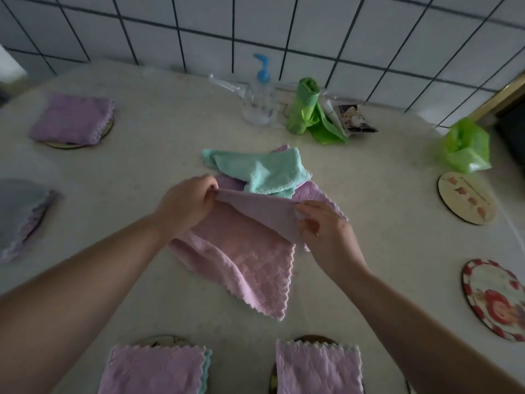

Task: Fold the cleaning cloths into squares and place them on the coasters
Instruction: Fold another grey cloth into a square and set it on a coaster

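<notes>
a: which step was that?
b: the first fold. the left hand (186, 201) and right hand (324, 230) each pinched the pink cloth (244, 251)'s far edge, lifted mid-table.
a: and next?
b: probably bring that edge level onto the near edge, then a bare coaster (466, 197).

a single head-worn wide-angle view looks forward and down, close over the table (369, 211), reaching the tiled wall (312, 32); edges seem blurred.
</notes>
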Demonstrator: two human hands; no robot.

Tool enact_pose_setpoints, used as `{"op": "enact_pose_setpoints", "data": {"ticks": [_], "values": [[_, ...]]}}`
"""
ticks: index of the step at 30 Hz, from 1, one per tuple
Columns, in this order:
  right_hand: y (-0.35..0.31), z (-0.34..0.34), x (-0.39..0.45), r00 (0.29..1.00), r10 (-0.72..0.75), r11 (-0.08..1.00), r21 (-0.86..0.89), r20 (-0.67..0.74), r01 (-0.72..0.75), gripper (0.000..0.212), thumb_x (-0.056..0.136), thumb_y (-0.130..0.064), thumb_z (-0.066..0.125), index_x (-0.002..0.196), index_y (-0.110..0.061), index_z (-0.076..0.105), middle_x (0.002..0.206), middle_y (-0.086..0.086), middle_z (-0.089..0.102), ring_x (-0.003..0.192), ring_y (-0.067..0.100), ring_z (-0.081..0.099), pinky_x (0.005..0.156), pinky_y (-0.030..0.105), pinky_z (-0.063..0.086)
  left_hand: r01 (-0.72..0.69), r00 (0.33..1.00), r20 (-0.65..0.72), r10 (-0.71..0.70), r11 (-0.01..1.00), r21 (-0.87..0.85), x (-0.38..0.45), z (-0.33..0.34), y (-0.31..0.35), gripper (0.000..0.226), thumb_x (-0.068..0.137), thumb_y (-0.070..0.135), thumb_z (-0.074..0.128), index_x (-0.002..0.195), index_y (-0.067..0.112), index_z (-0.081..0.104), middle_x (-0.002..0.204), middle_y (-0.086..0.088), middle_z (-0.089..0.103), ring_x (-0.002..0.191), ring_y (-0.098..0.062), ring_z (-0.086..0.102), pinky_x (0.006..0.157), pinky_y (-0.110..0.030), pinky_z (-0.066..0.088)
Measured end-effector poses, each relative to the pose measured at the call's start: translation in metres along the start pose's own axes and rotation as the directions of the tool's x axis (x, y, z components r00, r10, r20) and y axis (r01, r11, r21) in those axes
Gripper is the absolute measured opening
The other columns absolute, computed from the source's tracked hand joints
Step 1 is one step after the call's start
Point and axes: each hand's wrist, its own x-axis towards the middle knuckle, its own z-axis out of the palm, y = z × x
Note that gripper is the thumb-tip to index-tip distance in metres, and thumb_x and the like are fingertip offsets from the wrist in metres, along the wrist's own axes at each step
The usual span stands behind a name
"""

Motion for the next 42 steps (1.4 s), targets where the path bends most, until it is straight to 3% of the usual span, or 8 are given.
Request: {"op": "enact_pose_setpoints", "data": {"ticks": [5,8,14,21,26,34,39,42], "values": [[-0.011,-0.054,0.042,0.996,-0.035,0.999,-0.014,-0.079,0.035,0.036,0.081,0.000,0.055,0.112,-0.015,0.067,0.111,-0.014,0.055,0.095,0.005,0.056,0.078,-0.001,0.032,-0.100,0.985,-0.142,0.103,0.995,0.027,0.031,-0.049,0.038,0.039,0.083,0.042,0.035,0.095,0.012,0.057,0.090,-0.013,0.063,0.083,-0.032,0.059,0.064,-0.032,0.035],[-0.021,-0.091,0.058,0.983,-0.081,0.997,-0.024,-0.163,0.078,0.037,0.083,0.002,0.052,0.114,-0.014,0.066,0.116,-0.006,0.059,0.099,0.006,0.053,0.081,-0.001,0.030,-0.177,0.961,-0.192,0.200,0.975,0.132,0.042,-0.078,0.064,0.020,0.091,0.023,0.044,0.098,0.011,0.059,0.097,-0.012,0.061,0.087,-0.032,0.058,0.067,-0.033,0.037],[-0.031,-0.159,0.057,0.935,-0.171,0.984,0.003,-0.311,0.181,0.038,0.084,0.002,0.051,0.114,-0.016,0.064,0.119,-0.003,0.060,0.106,0.013,0.059,0.096,0.023,0.042,-0.341,0.819,-0.331,0.468,0.862,0.375,0.044,-0.136,0.112,0.027,0.081,0.025,0.046,0.084,0.009,0.067,0.081,-0.013,0.060,0.078,-0.034,0.059,0.068,-0.038,0.044],[-0.009,-0.200,0.031,0.891,-0.225,0.970,-0.007,-0.394,0.242,0.028,0.088,-0.001,0.053,0.107,-0.015,0.068,0.106,-0.010,0.060,0.098,0.008,0.059,0.087,0.006,0.037,-0.166,0.794,-0.477,0.377,0.889,0.426,0.027,-0.142,0.146,0.017,0.086,0.021,0.042,0.090,0.015,0.058,0.092,-0.006,0.066,0.089,-0.029,0.059,0.098,-0.045,0.029],[0.026,-0.222,0.017,0.911,-0.151,0.986,0.005,-0.384,0.166,0.029,0.087,-0.001,0.054,0.110,-0.015,0.067,0.107,-0.005,0.063,0.094,0.005,0.055,0.072,0.008,0.037,-0.125,0.846,-0.425,0.323,0.894,0.430,0.016,-0.115,0.165,0.018,0.090,0.021,0.046,0.095,0.020,0.063,0.096,-0.001,0.067,0.085,-0.024,0.061,0.076,-0.034,0.039],[0.094,-0.285,-0.005,0.935,-0.007,0.982,0.172,-0.354,0.073,0.030,0.087,-0.006,0.056,0.110,-0.021,0.066,0.108,-0.010,0.064,0.092,-0.002,0.058,0.080,0.009,0.042,-0.012,0.895,-0.433,-0.104,0.966,-0.257,0.009,-0.073,0.245,0.018,0.089,0.030,0.057,0.084,0.014,0.062,0.073,-0.001,0.061,0.071,-0.022,0.055,0.063,-0.032,0.039],[0.145,-0.313,-0.036,0.912,0.062,0.961,0.273,-0.406,0.056,0.019,0.082,-0.015,0.064,0.094,-0.029,0.064,0.088,-0.010,0.067,0.076,0.005,0.060,0.070,0.022,0.047,-0.092,0.931,-0.346,-0.116,0.844,-0.529,-0.030,-0.024,0.286,0.009,0.089,0.014,0.058,0.091,0.019,0.065,0.084,0.009,0.064,0.077,-0.004,0.057,0.069,-0.018,0.042],[0.183,-0.316,-0.061,0.944,0.027,0.971,0.232,-0.328,0.052,0.023,0.082,-0.015,0.064,0.097,-0.033,0.064,0.083,-0.017,0.063,0.073,-0.001,0.057,0.065,0.012,0.043,-0.066,0.960,-0.264,-0.098,0.834,-0.548,-0.063,0.016,0.291,0.006,0.082,0.027,0.060,0.081,0.033,0.061,0.074,0.017,0.063,0.068,0.004,0.054,0.065,-0.019,0.042]]}}
